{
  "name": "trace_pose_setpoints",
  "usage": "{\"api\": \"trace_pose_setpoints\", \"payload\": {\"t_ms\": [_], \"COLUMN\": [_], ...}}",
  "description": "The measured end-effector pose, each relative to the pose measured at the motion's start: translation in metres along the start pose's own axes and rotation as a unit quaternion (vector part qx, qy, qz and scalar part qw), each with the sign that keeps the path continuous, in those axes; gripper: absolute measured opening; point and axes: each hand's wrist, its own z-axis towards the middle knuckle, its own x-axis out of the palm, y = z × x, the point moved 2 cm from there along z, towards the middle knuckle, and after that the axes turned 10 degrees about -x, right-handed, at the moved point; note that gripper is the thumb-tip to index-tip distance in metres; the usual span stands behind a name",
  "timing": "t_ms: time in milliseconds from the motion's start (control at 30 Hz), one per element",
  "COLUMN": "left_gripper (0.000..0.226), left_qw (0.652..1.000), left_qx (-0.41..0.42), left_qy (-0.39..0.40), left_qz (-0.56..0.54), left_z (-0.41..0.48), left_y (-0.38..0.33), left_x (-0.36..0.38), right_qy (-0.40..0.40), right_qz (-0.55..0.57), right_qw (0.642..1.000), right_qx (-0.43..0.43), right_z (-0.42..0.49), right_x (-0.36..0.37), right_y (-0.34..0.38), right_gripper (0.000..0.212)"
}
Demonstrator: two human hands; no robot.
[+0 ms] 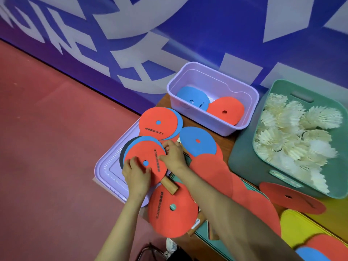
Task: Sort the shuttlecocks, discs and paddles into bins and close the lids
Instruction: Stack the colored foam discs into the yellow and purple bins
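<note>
Our right forearm (pixel 244 228) reached across loose red discs (pixel 212 174) toward the left end of the wooden table (pixel 227 146), where both our hands met on a small stack. Our left hand (pixel 136 173) held the near edge of the top red disc (pixel 145 153), with the fingers curled over its face. Our right hand (pixel 172 155) pinched that disc's right rim between thumb and fingertips. Under it lay a blue disc (pixel 137 141) and a black edge (pixel 122 155) that we could not identify. The stack rested on the lilac lid (pixel 107 166). From beneath the stack a wooden paddle handle (pixel 169 185) stuck out toward us. Behind the stack stood the open lilac bin (pixel 216 80), which held a second blue disc (pixel 192 97) and another red disc (pixel 226 110). To the right, the teal bin (pixel 282 87) was heaped with white shuttlecocks (pixel 293 132).
</note>
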Motion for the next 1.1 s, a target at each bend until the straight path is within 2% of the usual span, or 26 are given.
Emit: {"api": "trace_pose_setpoints", "payload": {"t_ms": [167,233,300,467,500,567,600,667,767,833,1000,1100], "left_gripper": [0.057,0.065,0.063,0.02,0.018,0.017,0.017,0.014,0.014,0.015,0.013,0.004], "left_qw": [0.998,0.994,0.987,0.949,0.931,0.873,0.855,0.857,0.866,0.87,0.861,0.886], "left_qx": [0.007,0.025,0.029,0.066,0.051,0.015,0.007,0.01,0.009,0.013,0.011,0.044], "left_qy": [-0.003,-0.033,-0.018,0.148,0.192,0.296,0.322,0.313,0.279,0.274,0.29,0.265], "left_qz": [-0.063,-0.098,-0.155,-0.271,-0.305,-0.386,-0.407,-0.41,-0.414,-0.409,-0.417,-0.378], "left_z": [0.0,0.002,0.003,-0.003,-0.006,-0.015,-0.019,-0.026,-0.031,-0.033,-0.034,-0.022], "left_y": [-0.006,-0.013,-0.022,-0.059,-0.066,-0.079,-0.085,-0.1,-0.119,-0.131,-0.166,-0.199], "left_x": [-0.006,-0.013,-0.021,-0.023,-0.021,-0.014,-0.01,-0.004,0.007,0.012,0.024,0.03], "right_qy": [-0.025,-0.043,-0.053,-0.084,-0.098,-0.142,-0.168,-0.204,-0.189,-0.194,-0.265,-0.293], "right_qz": [0.043,0.074,0.112,0.141,0.145,0.13,0.107,0.04,-0.122,-0.182,-0.185,-0.174], "right_qw": [0.996,0.994,0.99,0.982,0.98,0.976,0.975,0.973,0.971,0.962,0.945,0.94], "right_qx": [-0.07,-0.074,-0.069,-0.092,-0.094,-0.1,-0.102,-0.105,-0.084,-0.062,-0.044,-0.037], "right_z": [-0.023,-0.031,-0.036,-0.036,-0.035,-0.034,-0.033,-0.032,-0.03,-0.03,-0.03,-0.026], "right_x": [-0.012,-0.032,-0.06,-0.134,-0.147,-0.17,-0.18,-0.194,-0.209,-0.218,-0.243,-0.257], "right_y": [0.02,0.026,0.031,0.043,0.044,0.047,0.047,0.045,0.042,0.039,0.034,0.03], "right_gripper": [0.027,0.021,0.019,0.033,0.033,0.031,0.027,0.027,0.045,0.048,0.03,0.022]}}
